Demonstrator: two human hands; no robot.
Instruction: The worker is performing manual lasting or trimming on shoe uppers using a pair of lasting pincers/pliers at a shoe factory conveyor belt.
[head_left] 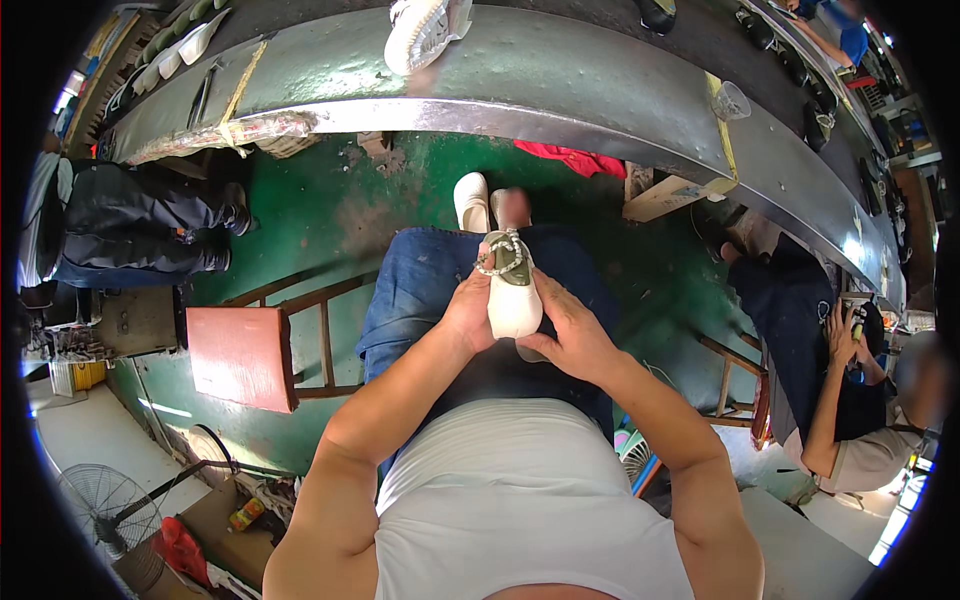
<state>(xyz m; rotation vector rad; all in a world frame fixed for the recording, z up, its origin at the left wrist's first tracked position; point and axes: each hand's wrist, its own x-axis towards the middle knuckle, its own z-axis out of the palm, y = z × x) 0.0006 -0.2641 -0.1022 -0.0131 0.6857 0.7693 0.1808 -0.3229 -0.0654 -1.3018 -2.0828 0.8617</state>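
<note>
Over my lap, both hands hold one cream shoe (514, 308) with an olive-green part and a speckled cord lace at its far end. My left hand (472, 312) grips its left side, fingers partly hidden behind it. On the right side, my right hand (576, 325) is closed round the shoe, its thumb near the end closest to me. Ahead, a white sneaker (420, 36) rests on the metal edge of the workbench (370, 72).
A stool with a reddish-brown seat (240, 352) stands to my left. Co-workers sit at both sides, one's dark trousers (140, 215) at left, another's arm (826, 400) at right. Red cloth (570, 158) lies under the bench. A fan (105, 510) is at lower left.
</note>
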